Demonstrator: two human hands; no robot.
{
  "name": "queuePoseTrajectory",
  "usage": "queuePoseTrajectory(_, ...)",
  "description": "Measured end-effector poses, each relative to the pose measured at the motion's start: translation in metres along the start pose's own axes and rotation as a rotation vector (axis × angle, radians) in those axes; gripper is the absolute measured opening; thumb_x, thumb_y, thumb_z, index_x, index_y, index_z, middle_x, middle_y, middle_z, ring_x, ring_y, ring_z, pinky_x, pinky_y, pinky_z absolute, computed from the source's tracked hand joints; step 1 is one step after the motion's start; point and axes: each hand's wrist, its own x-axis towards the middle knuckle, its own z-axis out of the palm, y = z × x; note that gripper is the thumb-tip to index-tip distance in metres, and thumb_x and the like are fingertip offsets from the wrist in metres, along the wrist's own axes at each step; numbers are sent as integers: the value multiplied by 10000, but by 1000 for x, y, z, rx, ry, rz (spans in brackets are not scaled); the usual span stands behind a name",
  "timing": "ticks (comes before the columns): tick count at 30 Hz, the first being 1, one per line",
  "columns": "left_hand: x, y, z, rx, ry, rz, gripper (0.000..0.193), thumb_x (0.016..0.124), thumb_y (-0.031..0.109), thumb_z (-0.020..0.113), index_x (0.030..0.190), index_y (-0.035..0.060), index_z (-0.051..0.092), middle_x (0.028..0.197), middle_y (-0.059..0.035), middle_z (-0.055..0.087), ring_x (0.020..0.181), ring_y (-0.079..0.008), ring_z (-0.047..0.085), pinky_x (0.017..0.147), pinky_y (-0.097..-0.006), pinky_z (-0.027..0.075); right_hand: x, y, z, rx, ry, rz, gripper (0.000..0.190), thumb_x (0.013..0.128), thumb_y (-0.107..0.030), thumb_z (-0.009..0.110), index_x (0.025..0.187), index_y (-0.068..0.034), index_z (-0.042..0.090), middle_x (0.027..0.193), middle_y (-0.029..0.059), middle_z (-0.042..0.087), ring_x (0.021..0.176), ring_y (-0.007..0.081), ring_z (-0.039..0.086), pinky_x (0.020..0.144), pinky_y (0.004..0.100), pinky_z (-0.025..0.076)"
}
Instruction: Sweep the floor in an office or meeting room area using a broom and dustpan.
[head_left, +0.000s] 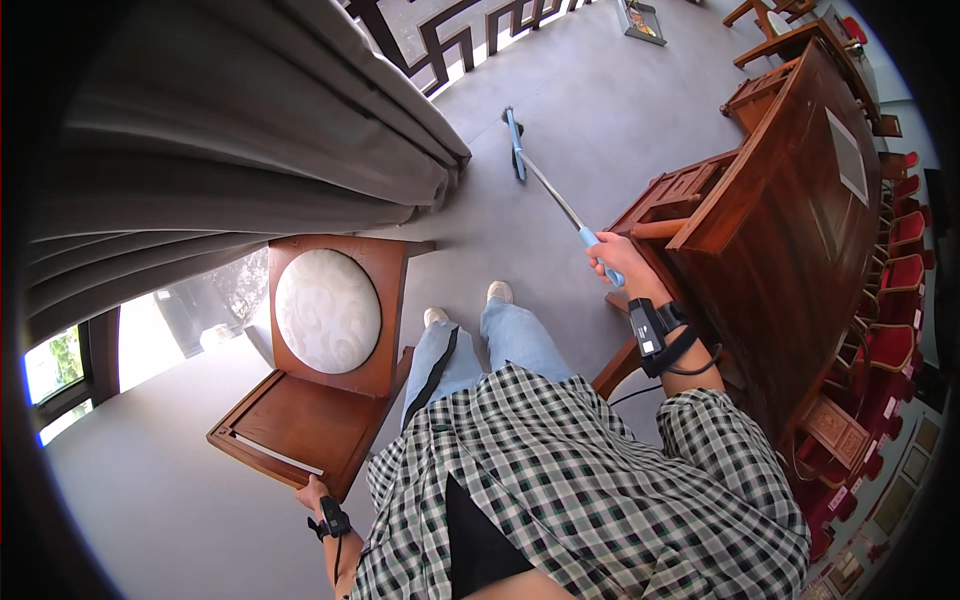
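Note:
My right hand (621, 259) is closed around the light blue grip of a broom (559, 196) with a silver metal handle. The blue broom head (516, 142) with dark bristles rests on the grey floor, ahead of my feet. At lower left, my left hand (312, 492) grips the top edge of the backrest of a wooden chair (337, 412); some of its fingers are hidden. A round pale cushion (328, 311) with a swirl pattern lies on the chair's seat.
Grey curtains (300, 150) hang down to the floor at left. A long polished wooden table (780, 247) stands close on my right, with red chairs (900, 277) beyond it. A grey tray-like container (641, 22) sits on the far floor near a dark lattice (457, 37).

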Motion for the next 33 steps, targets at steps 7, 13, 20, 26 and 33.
queuePoseTrajectory(7, 48, -83, 28, 124, -99, -135, 423, 637, 117, 568, 1000, -60, 441, 876, -177, 533, 764, -285, 535, 617, -298, 425, -6, 30, 43, 150, -267, 90, 386, 713, -67, 467, 1089, -27, 388, 606, 17, 453, 384, 37, 386, 310, 158, 293)
queuePoseTrajectory(13, -43, -65, 93, 55, -456, -38, 421, 649, 126, 557, 1012, -51, 436, 855, -156, 538, 723, -252, 544, 557, -284, 424, 29, 66, -52, -22, -225, 136, 376, 685, -53, 486, 1053, -18, 423, 580, 36, 478, 391, 55, 417, 321, 183, 308)
queuePoseTrajectory(20, -137, 7, 173, -23, -722, 136, 420, 662, 136, 545, 1025, -42, 432, 831, -130, 545, 675, -213, 556, 486, -268, 423, 46, 118, -135, -37, -45, -15, 429, 685, -63, 501, 1094, -29, 375, 594, 34, 467, 401, 70, 416, 345, 205, 336)
queuePoseTrajectory(26, -246, 95, 224, -18, -741, 373, 440, 683, 151, 505, 1087, 19, 394, 751, -72, 552, 601, -123, 544, 403, -197, 358, 10, 177, -258, 17, -30, 34, 433, 702, -50, 476, 1118, -40, 356, 602, 26, 442, 389, 63, 389, 337, 189, 318)
queuePoseTrajectory(33, -265, 140, 278, 96, -936, 445, 415, 684, 152, 531, 1053, -5, 424, 795, -81, 551, 650, -146, 541, 498, -236, 397, -67, 152, -322, 116, 59, 155, 395, 707, -39, 433, 1099, -41, 384, 585, 13, 419, 384, 57, 376, 331, 187, 313)
